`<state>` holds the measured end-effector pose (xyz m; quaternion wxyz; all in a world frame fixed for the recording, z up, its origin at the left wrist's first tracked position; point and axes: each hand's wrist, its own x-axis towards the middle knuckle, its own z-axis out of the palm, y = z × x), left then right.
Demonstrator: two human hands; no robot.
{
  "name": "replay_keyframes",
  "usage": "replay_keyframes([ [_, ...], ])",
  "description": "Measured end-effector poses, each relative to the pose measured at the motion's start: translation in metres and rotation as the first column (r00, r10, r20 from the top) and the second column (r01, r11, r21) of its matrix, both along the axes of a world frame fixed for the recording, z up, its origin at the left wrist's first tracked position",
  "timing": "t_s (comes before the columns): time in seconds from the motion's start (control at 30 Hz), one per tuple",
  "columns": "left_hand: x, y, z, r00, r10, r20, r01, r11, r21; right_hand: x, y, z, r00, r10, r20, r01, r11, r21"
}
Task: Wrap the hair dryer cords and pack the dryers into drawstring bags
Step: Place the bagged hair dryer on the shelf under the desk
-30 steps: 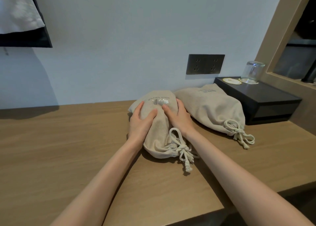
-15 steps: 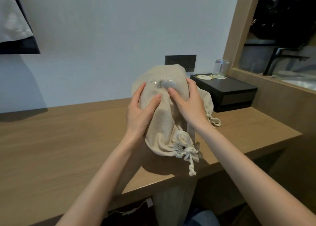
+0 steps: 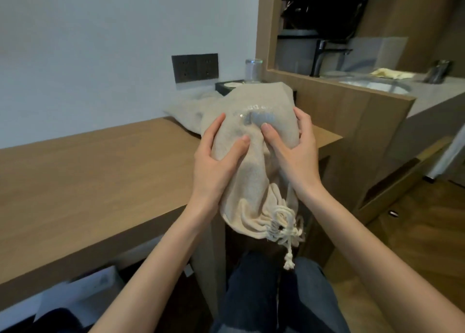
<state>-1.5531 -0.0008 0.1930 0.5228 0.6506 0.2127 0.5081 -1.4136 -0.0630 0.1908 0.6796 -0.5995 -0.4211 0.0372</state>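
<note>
While gripping the drawstring bag (image 3: 251, 181) from both sides, holds it up in the air, off the desk (image 3: 100, 181), in front of its right end and above dark jeans (image 3: 264, 295) at frame bottom. Hangs it mouth down, toward camera; drawstring (image 3: 285, 228) cinched and knotted, tasselled end dangling just over the jeans. Clamps left hand (image 3: 214, 161) on bag's left flank: thumb curled across the front face, pressing into cloth, index finger up along the side, other fingers wrapped behind and hidden. Clamps right hand (image 3: 294, 154) on right flank: thumb pressed into front, fingers curled round the far edge. Thumbs near each other, not touching. Bulging, rounded; contents not visible through cloth. Blurred grey print near bag top, unreadable. Under desk at lower left, white flat item (image 3: 88, 290), too unclear to name. Further back on desk, against the wall, second drawstring bag (image 3: 186, 113) lying flat, partly hidden behind the held one; can't tell about its mouth. Behind that, black box (image 3: 224, 86) with clear glass (image 3: 253, 70) standing on it. Dark socket plate (image 3: 195, 68) on white wall above. Far right, past wooden partition (image 3: 352, 106), sink basin (image 3: 375, 87), dark faucet (image 3: 319, 58), yellow cloth (image 3: 390, 73) on counter.
</note>
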Motion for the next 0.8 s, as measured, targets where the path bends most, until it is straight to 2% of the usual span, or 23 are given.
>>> replay_keyframes([
  [0.3, 0.049, -0.071, -0.053, 0.986, -0.16, -0.042, 0.158, 0.987, -0.034, 0.043, -0.082, -0.059, 0.982, -0.184, -0.048, 0.183, 0.983, -0.008],
  [0.47, 0.071, -0.095, -0.091, 0.97, -0.226, -0.094, 0.217, 0.972, -0.092, 0.063, -0.113, -0.101, 0.954, -0.288, -0.082, 0.281, 0.956, -0.085],
  [0.8, 0.1, -0.095, -0.181, 0.943, -0.257, -0.211, 0.186, 0.934, -0.306, 0.087, -0.121, -0.187, 0.946, -0.288, -0.15, 0.225, 0.915, -0.336],
])
